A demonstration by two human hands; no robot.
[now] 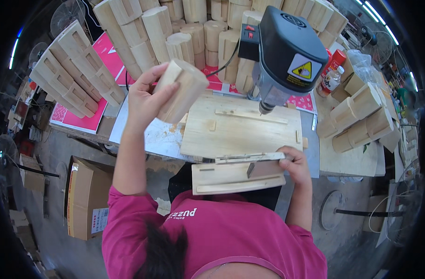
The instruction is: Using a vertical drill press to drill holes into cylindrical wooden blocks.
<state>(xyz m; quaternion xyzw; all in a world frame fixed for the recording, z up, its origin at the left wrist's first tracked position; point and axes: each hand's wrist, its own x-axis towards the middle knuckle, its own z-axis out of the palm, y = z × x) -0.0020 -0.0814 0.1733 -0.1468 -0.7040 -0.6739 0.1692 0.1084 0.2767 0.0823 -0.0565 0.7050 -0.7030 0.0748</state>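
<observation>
My left hand (142,97) grips a pale wooden block (187,90) with rounded sides, held up in the air over the table's left part and tilted. Close to my body, my right hand (296,165) is closed on the right end of a wooden jig (235,179), a flat piece with strips along it and a small upright plate. Beyond that lies a plywood board (245,132) with thin strips fixed on top. Above the board's far side stands a black drill press (291,51), its chuck (266,108) pointing down, clear of both hands.
Stacks of similar wooden blocks (180,44) line the back, with slotted ones (70,69) at the left and more (361,118) at the right. A plastic bottle (330,83) and red cans (339,57) stand beside the drill press. On the floor sits a cardboard box (89,186).
</observation>
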